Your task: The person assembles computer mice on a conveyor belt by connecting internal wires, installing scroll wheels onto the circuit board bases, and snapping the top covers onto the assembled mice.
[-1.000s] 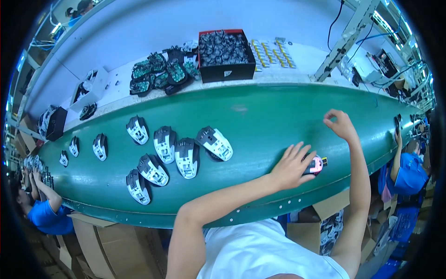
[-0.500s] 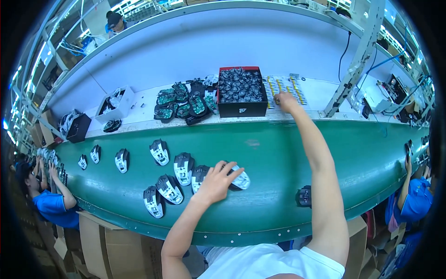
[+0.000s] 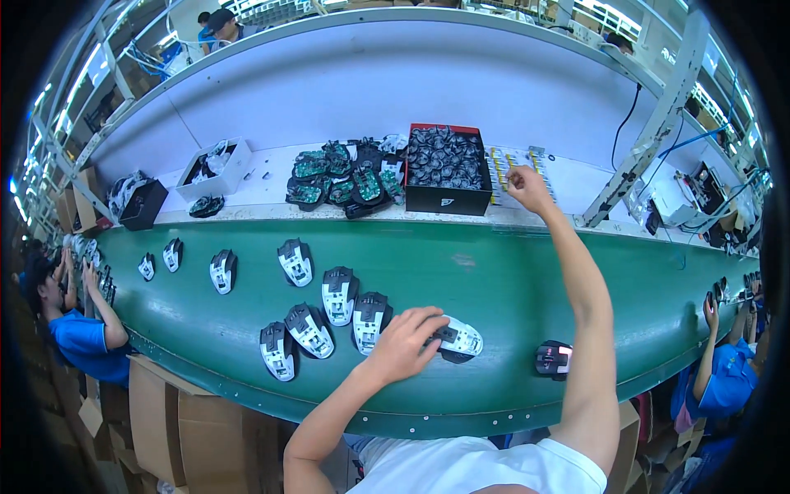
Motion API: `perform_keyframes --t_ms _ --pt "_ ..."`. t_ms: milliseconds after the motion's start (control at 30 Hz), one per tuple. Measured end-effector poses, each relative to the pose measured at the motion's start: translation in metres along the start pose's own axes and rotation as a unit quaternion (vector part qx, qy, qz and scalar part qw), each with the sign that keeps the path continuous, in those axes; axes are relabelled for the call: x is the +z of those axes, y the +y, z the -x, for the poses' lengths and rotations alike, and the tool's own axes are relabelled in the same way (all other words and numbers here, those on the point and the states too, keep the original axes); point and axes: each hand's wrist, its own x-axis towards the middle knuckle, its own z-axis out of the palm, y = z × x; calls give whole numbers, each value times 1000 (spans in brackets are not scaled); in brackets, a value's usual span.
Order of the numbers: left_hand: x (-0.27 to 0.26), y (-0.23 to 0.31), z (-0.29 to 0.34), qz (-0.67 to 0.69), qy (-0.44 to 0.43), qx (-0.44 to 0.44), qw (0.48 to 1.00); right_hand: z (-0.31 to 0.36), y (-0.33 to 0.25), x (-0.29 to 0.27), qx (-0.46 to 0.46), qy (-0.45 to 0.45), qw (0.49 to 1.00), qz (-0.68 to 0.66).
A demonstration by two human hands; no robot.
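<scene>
My left hand (image 3: 403,344) is curled over the dark front end of a white-and-black computer mouse shell (image 3: 462,338) lying on the green belt. Its thumb and forefinger bracket the shell, whose inside faces up. Up on the shelf, my right hand (image 3: 529,190) is closed in a pinch at a sheet of small yellow-striped parts (image 3: 497,165). Whatever sits between those fingertips is too small to make out. Left of that hand stands a black box (image 3: 447,202) with a red inner edge, heaped with dark small parts.
Several similar mouse shells (image 3: 338,296) lie on the green belt (image 3: 461,259) to the left. A dark mouse (image 3: 553,359) with a pink glow is beside my right arm. Circuit boards (image 3: 311,165) and a white box (image 3: 218,174) line the shelf. A painted post (image 3: 613,193) rises at right; co-workers sit at both ends.
The shell under my left hand has turned and shifted right. My right hand remains at the parts sheet, still pinched. A pink glow now shows on the dark mouse. The whole view has shifted slightly.
</scene>
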Motion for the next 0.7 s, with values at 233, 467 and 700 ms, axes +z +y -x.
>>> perform_keyframes --t_ms 233,467,700 --pt "-24 13 -33 203 77 -85 973 143 -204 -34 136 -221 855 -449" --pt "-11 42 -37 321 0 -59 945 229 -258 -48 92 -203 876 -428" --pt "6 52 2 322 53 -84 941 253 -276 -38 54 -186 913 -359"
